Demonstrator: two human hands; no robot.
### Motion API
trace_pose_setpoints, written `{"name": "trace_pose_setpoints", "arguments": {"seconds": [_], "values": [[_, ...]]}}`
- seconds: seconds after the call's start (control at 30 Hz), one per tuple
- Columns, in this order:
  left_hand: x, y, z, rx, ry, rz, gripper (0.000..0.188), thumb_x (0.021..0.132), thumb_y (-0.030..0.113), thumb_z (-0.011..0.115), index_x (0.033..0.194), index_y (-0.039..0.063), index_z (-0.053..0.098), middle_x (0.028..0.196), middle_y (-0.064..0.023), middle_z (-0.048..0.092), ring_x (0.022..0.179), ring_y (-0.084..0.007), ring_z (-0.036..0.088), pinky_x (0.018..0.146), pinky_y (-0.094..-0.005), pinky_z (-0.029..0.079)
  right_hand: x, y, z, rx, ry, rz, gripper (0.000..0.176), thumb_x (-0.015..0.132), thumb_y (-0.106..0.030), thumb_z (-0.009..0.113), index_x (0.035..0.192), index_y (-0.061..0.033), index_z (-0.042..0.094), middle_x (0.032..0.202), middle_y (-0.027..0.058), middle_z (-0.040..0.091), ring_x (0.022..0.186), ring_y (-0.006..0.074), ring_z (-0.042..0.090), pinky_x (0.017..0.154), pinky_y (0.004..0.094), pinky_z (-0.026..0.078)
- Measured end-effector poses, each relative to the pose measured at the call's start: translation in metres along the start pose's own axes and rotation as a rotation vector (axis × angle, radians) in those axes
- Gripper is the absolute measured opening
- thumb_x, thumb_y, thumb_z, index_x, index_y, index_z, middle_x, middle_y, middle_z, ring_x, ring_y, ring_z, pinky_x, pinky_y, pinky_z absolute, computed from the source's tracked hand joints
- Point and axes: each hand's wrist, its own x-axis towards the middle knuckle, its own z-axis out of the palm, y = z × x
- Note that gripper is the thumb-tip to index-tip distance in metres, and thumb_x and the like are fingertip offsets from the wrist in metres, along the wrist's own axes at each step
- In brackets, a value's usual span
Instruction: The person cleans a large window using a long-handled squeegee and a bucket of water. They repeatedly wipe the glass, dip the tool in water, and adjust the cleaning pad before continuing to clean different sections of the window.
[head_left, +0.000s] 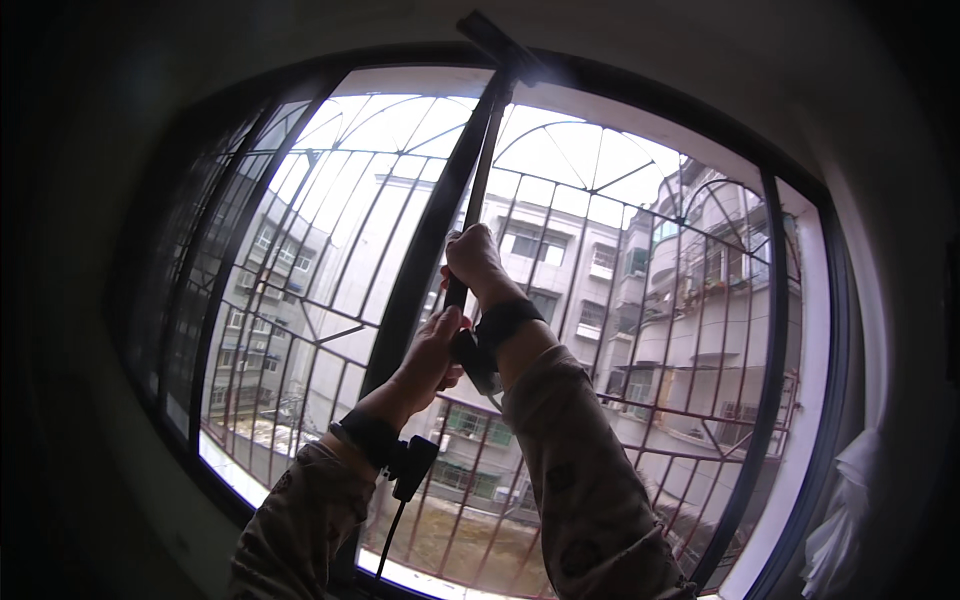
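Both of my hands grip the pole (484, 161) of a long-handled tool, which looks like a window squeegee. My right hand (474, 259) is closed around it higher up, while my left hand (433, 346) holds its dark lower part just below. The pole slants up to a wide, dark head (499, 43), tilted across the upper window frame (420, 54). Whether that head touches the frame or the wall above cannot be told. Behind my hands runs the dark upright bar (420, 259) of the sliding window.
Outside the window stands a metal security grille (592, 191), with apartment buildings (540, 247) beyond. A gathered white curtain (840, 502) hangs at the right. Black wrist-worn devices sit on both arms; a cable (390, 540) hangs from the left device (414, 469).
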Motion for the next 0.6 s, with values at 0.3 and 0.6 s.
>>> {"name": "trace_pose_setpoints", "arguments": {"seconds": [0.3, 0.6], "values": [[-0.121, -0.050, -0.095, -0.392, -0.186, -0.364, 0.046, 0.089, 0.059, 0.038, 0.086, 0.014, 0.049, 0.053, 0.0037, 0.036, 0.037, -0.0061, 0.026, 0.036, -0.0209, 0.020, -0.059, 0.027, 0.067, 0.627, -0.113, 0.203, 0.022, 0.089, -0.025, 0.056, 0.091, -0.0081, 0.042, 0.060, 0.0023, 0.045, 0.040, 0.0125, 0.045, 0.033, 0.0293, 0.041], [-0.405, -0.182, -0.116, 0.003, 0.361, -0.733, 0.073, 0.074, 0.079, 0.033, 0.070, 0.009, 0.052, 0.057, -0.0042, 0.049, 0.048, -0.0150, 0.048, 0.048, -0.0255, 0.039, -0.380, 0.131, 0.155, 0.491, -0.160, 0.446, 0.027, 0.085, -0.021, 0.059, 0.090, -0.0047, 0.038, 0.059, 0.0168, 0.052, 0.053, 0.0357, 0.056, 0.048, 0.0410, 0.042]]}}
